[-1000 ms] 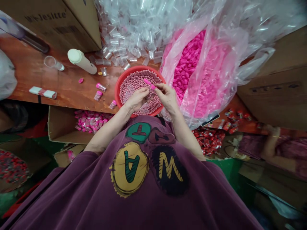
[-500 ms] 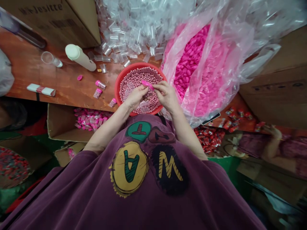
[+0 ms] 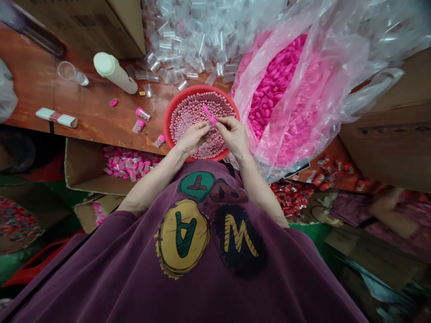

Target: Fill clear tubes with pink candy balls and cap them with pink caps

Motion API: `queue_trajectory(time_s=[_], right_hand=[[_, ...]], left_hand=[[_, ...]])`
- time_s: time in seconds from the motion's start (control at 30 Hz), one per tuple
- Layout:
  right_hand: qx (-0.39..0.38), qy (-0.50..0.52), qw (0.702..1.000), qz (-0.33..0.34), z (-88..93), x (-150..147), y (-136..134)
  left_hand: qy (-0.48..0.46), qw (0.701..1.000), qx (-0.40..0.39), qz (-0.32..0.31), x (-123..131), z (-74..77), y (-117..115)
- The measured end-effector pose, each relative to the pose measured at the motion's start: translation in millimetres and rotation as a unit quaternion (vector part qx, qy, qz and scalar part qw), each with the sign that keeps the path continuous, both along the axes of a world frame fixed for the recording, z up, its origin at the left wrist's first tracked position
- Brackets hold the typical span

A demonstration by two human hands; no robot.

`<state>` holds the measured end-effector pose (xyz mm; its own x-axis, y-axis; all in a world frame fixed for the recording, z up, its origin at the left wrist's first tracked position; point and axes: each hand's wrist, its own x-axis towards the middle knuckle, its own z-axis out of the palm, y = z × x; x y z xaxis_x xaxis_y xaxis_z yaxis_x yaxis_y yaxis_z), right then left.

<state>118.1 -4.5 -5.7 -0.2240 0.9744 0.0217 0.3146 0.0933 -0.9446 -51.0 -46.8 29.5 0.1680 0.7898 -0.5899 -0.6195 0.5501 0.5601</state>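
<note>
Over a red bowl [image 3: 167, 130] of small pink beads, my left hand [image 3: 195, 138] holds a small clear tube, mostly hidden by its fingers. My right hand [image 3: 232, 134] pinches a bright pink cap [image 3: 213, 120] at the tube's top. The cap's lid [image 3: 205, 110] stands open and points away from me. Clear empty tubes [image 3: 202, 40] lie heaped behind the bowl. To its right a translucent bag [image 3: 323, 85] holds many pink caps [image 3: 269, 89]. Filled tubes with pink caps [image 3: 138, 126] lie on the table left of the bowl.
A pale bottle [image 3: 114, 74], a clear cup [image 3: 66, 71] and a white folded strip [image 3: 56, 117] are at the left. Below the table edge, a cardboard box [image 3: 82, 172] holds filled tubes. Red packets [image 3: 292, 197] lie at the right, near another person's arm [image 3: 392, 213].
The pink cap now sits upright at the tube between my hands, its lid raised. The view has shifted slightly, and the other person's arm at the right has moved.
</note>
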Motion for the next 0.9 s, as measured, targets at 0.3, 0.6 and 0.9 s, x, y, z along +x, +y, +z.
queue_trajectory(time_s=[0.3,0.6,0.9], right_hand=[[0.089,-0.079,0.992,0.047,16.8,3.1,-14.9],[0.083,-0.114,0.983,0.116,35.5,8.6,-18.3],[0.084,-0.142,0.977,0.137,47.4,12.5,-26.8]], left_hand=[[0.077,0.996,0.035,0.002,5.6,3.5,-5.8],[0.160,0.982,0.067,-0.067,-1.1,21.0,-4.7],[0.198,0.962,0.142,-0.127,-11.2,22.9,-0.5]])
